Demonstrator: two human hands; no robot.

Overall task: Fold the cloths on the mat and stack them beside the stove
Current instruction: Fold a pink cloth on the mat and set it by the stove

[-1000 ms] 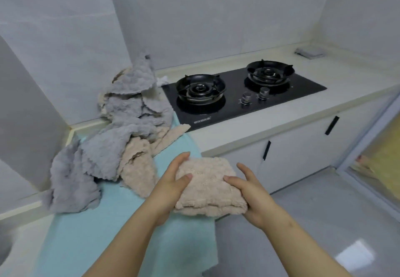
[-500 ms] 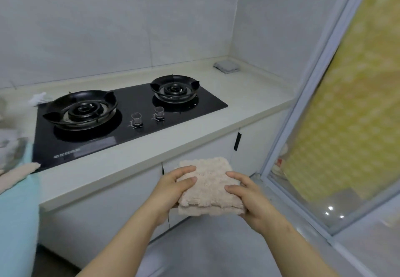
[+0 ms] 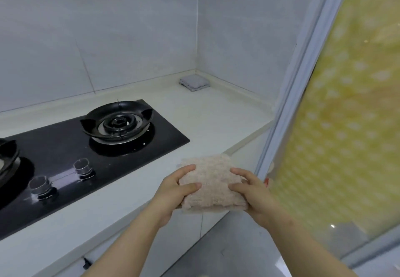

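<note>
A folded beige cloth (image 3: 213, 182) is held in the air over the front edge of the counter, right of the stove. My left hand (image 3: 175, 192) grips its left side, thumb on top. My right hand (image 3: 251, 192) grips its right side the same way. A folded grey cloth (image 3: 194, 82) lies flat in the far corner of the counter, beside the black stove (image 3: 71, 147). The mat and the pile of unfolded cloths are out of view.
The white counter (image 3: 212, 116) runs from the stove to the right wall. A sliding door frame (image 3: 287, 112) with yellow patterned glass stands close on the right. White cabinet fronts and a grey floor lie below.
I have turned right from the mat and carried the folded beige cloth past the stove to the counter's right part. Both hands kept their grip.
</note>
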